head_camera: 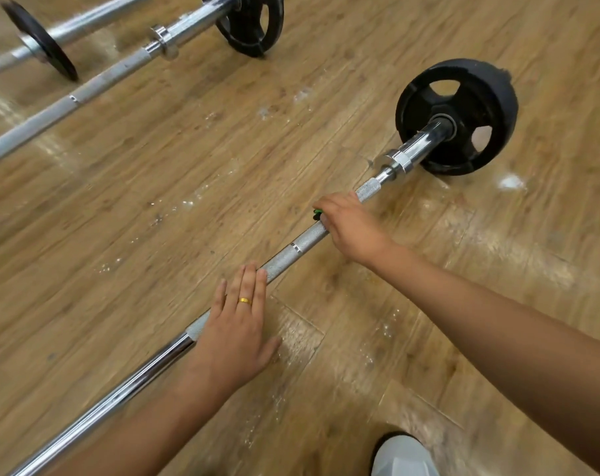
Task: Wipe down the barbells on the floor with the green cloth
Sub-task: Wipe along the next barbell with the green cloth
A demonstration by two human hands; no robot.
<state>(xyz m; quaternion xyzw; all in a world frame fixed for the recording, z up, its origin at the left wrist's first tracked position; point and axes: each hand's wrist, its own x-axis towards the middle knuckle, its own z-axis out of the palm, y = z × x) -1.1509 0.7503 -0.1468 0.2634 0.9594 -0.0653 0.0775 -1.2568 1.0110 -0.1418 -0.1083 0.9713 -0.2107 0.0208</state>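
At ten o'clock, two further barbells point(85, 92) side by side on the floor, black plates on them, well apart from the work and probably waiting their turn. Running from seven o'clock up to two o'clock, the near barbell point(291, 247), smooth chrome low down, knurled steel higher up. Just below centre, the left hand point(238, 326), released and flat, fingers straight, a gold ring point(244, 300) on one, pressing on the knurled shaft as if to stop it rolling. Further right, toward two o'clock, the right hand point(350, 228), curled over the shaft and grasping the green cloth point(317, 213); only a sliver of green visible at the fingertips, the rest hidden under the palm. Beyond that, a chrome collar point(396, 161), then a black plate point(456, 116) standing on the floor at two o'clock. Seemingly mid-wipe on the knurled stretch of this bar. Next move, by the look of it: slide the wrapped cloth along the shaft toward the collar with firm pressure, keep the flat hand down against rolling, then work back toward seven o'clock. Underneath, a wood-plank floor point(154, 201), glossy in places, flecked with white dust and smears. At five o'clock, the pale toe of a shoe point(403, 456). Nothing of the room beyond the floor in view.
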